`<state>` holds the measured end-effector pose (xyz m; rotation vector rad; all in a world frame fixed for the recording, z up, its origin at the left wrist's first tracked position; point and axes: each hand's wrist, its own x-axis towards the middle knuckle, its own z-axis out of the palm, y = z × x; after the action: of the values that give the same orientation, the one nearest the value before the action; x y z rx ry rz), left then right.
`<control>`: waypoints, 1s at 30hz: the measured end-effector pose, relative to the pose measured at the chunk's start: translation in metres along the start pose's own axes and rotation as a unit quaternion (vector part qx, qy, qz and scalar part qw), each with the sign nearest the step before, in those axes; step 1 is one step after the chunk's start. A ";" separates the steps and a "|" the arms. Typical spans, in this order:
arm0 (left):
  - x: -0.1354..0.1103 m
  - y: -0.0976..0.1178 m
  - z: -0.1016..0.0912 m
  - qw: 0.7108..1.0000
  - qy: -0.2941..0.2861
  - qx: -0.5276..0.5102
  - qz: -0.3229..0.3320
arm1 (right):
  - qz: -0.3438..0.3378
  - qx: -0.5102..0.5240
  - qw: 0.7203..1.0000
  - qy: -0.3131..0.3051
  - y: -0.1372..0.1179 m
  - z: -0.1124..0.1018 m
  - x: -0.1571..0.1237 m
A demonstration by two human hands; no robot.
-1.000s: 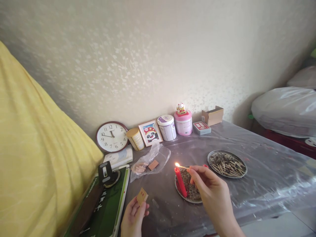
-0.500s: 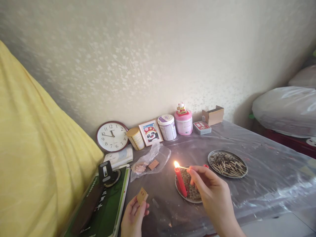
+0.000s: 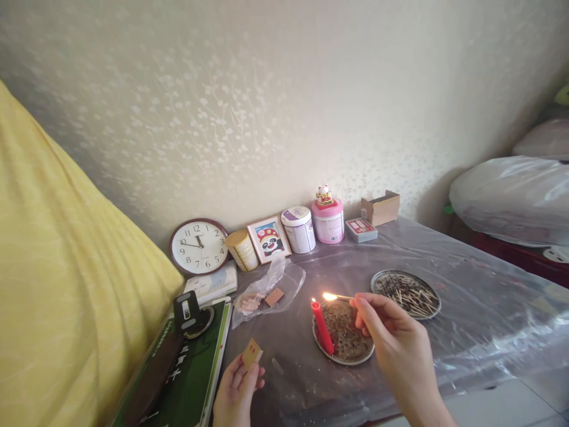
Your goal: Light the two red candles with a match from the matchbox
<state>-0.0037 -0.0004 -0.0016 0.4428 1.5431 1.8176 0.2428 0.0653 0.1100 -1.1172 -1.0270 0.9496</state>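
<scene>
My right hand [image 3: 393,341] pinches a burning match [image 3: 340,296], its flame a little right of the wick of a red candle [image 3: 322,327]. The candle leans on a round metal plate [image 3: 353,357] of dark burnt bits and has a small flame at its tip. My left hand [image 3: 235,391] is low at the table's front edge, closed on a small matchbox [image 3: 251,353]. Behind my right hand lies a second plate [image 3: 379,279] with several spent matches.
A clear plastic sheet [image 3: 480,320] covers the table. Along the wall stand a clock [image 3: 198,247], tins [image 3: 299,229], a framed picture [image 3: 269,238] and a cardboard box [image 3: 380,207]. A plastic bag [image 3: 267,290], green book [image 3: 184,370] and yellow fabric [image 3: 66,284] lie left.
The match touched the candle wick, which caught fire; my right hand then drew the burning match away to the right. The left hand stayed put with the matchbox.
</scene>
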 end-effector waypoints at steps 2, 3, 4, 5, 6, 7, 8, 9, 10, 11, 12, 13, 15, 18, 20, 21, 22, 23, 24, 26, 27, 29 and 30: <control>0.001 -0.001 -0.001 1.000 0.004 0.003 -0.004 | -0.003 -0.016 1.000 0.022 -0.003 -0.009 0.005; 0.001 -0.002 -0.001 1.000 0.004 0.004 -0.005 | -0.004 -0.026 0.999 0.033 -0.005 -0.013 0.008; 0.001 -0.002 -0.001 1.000 0.003 0.005 -0.007 | -0.004 -0.037 0.998 0.043 -0.006 -0.017 0.010; 0.001 -0.002 -0.001 1.000 0.002 0.007 -0.009 | -0.004 -0.047 0.998 0.052 -0.007 -0.021 0.013; 0.001 -0.002 -0.001 1.000 0.002 0.010 -0.011 | -0.004 -0.056 0.997 0.058 -0.008 -0.025 0.015; 0.001 -0.002 -0.001 1.000 0.002 0.012 -0.011 | -0.006 -0.064 0.996 0.062 -0.008 -0.028 0.017; 0.001 -0.002 0.000 1.000 0.002 0.013 -0.011 | -0.008 -0.072 0.995 0.063 -0.006 -0.031 0.019; 0.001 -0.002 0.000 1.000 0.002 0.013 -0.011 | -0.010 -0.079 0.995 0.064 -0.005 -0.034 0.021; 0.002 -0.002 0.000 1.000 0.001 0.012 -0.009 | -0.012 -0.085 0.994 0.065 -0.002 -0.037 0.022; 0.002 -0.002 0.001 1.000 0.000 0.012 -0.007 | -0.012 -0.089 0.994 0.066 0.000 -0.040 0.024; 0.003 -0.003 0.001 1.000 -0.001 0.012 -0.005 | -0.009 -0.092 0.994 0.066 0.003 -0.042 0.025; 0.003 -0.003 0.000 1.000 -0.001 0.014 -0.002 | -0.005 -0.094 0.993 0.065 0.005 -0.044 0.025; 0.003 -0.004 0.000 1.000 -0.005 0.018 0.001 | 0.004 -0.093 0.994 0.062 0.007 -0.046 0.026; 0.003 -0.004 -0.001 0.999 -0.018 0.029 0.003 | 0.009 -0.088 0.994 0.061 0.008 -0.046 0.026; 0.004 -0.004 -0.002 0.999 -0.024 0.036 0.003 | 0.009 -0.086 0.994 0.064 0.007 -0.046 0.026; 0.005 -0.004 -0.003 0.999 -0.027 0.038 0.003 | 0.009 -0.086 0.994 0.064 0.007 -0.045 0.026; 0.005 -0.005 -0.004 0.999 -0.029 0.039 0.003 | 0.009 -0.087 0.994 0.063 0.007 -0.045 0.026; 0.006 -0.006 -0.004 0.999 -0.031 0.039 0.003 | 0.011 -0.088 0.994 0.062 0.007 -0.045 0.026; 0.007 -0.006 -0.005 0.999 -0.032 0.039 0.003 | 0.015 -0.089 0.994 0.061 0.008 -0.044 0.026; 0.008 -0.007 -0.005 0.999 -0.028 0.037 0.005 | 0.021 -0.092 0.994 0.060 0.008 -0.045 0.026; 0.008 -0.007 -0.005 0.999 -0.026 0.037 0.005 | 0.023 -0.092 0.994 0.059 0.009 -0.045 0.026; 0.007 -0.007 -0.003 0.999 -0.021 0.042 0.006 | 0.022 -0.092 0.994 0.055 0.010 -0.045 0.027; 0.007 -0.006 -0.003 0.999 -0.024 0.044 0.007 | 0.021 -0.091 0.994 0.052 0.011 -0.046 0.028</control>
<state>-0.0084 0.0025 -0.0093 0.5358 1.5955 1.7419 0.2930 0.0829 0.0976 -1.3300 -1.0242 0.8342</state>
